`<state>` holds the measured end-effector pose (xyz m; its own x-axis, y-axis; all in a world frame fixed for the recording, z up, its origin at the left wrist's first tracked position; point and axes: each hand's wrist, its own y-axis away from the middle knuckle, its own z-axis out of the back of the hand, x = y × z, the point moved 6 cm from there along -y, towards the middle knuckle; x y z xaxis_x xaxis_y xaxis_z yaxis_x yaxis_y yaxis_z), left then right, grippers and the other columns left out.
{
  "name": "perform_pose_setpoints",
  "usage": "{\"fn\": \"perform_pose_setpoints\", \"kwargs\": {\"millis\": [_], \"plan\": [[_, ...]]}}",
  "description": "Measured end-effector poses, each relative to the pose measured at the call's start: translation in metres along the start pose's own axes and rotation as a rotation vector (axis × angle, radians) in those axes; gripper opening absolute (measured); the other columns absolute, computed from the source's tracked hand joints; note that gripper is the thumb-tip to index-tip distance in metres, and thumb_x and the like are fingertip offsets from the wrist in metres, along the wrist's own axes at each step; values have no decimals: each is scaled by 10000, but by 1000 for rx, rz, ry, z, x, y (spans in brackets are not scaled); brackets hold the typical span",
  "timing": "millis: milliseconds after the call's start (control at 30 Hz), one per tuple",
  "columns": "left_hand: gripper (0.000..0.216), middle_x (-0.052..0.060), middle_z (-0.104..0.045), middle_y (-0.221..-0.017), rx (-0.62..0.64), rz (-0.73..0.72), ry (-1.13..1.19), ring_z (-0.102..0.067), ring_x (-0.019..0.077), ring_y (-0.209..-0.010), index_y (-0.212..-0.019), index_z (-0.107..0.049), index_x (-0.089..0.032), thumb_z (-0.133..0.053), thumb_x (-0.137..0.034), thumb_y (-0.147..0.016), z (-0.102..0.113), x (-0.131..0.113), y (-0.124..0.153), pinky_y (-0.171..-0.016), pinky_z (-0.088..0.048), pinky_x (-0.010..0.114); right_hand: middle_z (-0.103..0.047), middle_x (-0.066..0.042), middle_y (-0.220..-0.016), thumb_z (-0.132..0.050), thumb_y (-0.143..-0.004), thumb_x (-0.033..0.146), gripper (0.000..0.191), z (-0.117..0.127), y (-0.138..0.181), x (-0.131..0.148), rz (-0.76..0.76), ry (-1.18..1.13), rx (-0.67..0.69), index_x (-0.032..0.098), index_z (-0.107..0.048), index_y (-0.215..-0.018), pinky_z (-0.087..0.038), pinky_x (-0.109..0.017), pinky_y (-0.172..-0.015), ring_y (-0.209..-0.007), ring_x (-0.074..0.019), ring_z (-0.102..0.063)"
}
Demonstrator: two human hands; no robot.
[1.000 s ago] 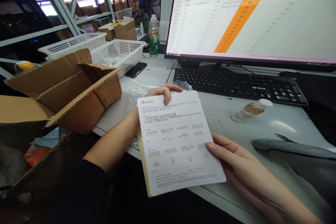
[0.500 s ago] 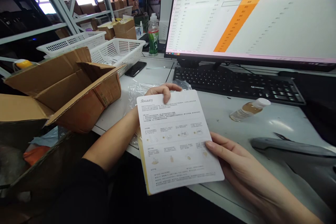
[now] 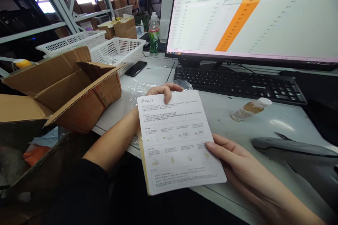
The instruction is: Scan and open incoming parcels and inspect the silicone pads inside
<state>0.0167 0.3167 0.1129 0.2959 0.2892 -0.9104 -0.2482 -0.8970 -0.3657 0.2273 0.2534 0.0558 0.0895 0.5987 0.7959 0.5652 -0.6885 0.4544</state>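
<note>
A white printed instruction card with rounded corners, small drawings and a logo at its upper left is held tilted over the desk's front edge. A yellow edge shows along its left side. My left hand grips the card at the top, part of the fingers hidden behind it. At the lower right edge my right hand pinches it, thumb on the front and the other fingers partly behind. Crumpled clear plastic lies on the desk behind my left hand. To the right, a small bottle with a white cap lies tipped over.
An open cardboard box stands at the left, with white baskets and a phone behind it. A green-labelled bottle, keyboard and monitor line the back. A grey device sits at right.
Almost nothing differs. The card and my right hand have shifted very slightly; both hands keep their hold on the card.
</note>
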Motion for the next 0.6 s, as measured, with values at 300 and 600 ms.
{"fn": "perform_pose_setpoints", "kwargs": {"millis": [300, 600], "plan": [[544, 66, -559, -1252, 35, -31, -6, -578, 303, -1110, -601, -460, -179, -893, -508, -578, 0, 0, 1, -845, -536, 410, -745, -117, -1135, -767, -805, 362, 440, 0, 0, 0, -9, -24, 4, 249, -715, -1227, -583, -488, -920, -1068, -341, -695], [467, 67, -563, -1197, 63, -84, 117, -599, 257, -1051, -613, -537, -165, -936, -397, -536, 2, 5, -2, -780, -550, 310, -739, -107, -1157, -760, -823, 341, 361, -2, 0, 1, -10, -46, 23, 256, -739, -1173, -604, -434, -884, -1066, -313, -698]]}}
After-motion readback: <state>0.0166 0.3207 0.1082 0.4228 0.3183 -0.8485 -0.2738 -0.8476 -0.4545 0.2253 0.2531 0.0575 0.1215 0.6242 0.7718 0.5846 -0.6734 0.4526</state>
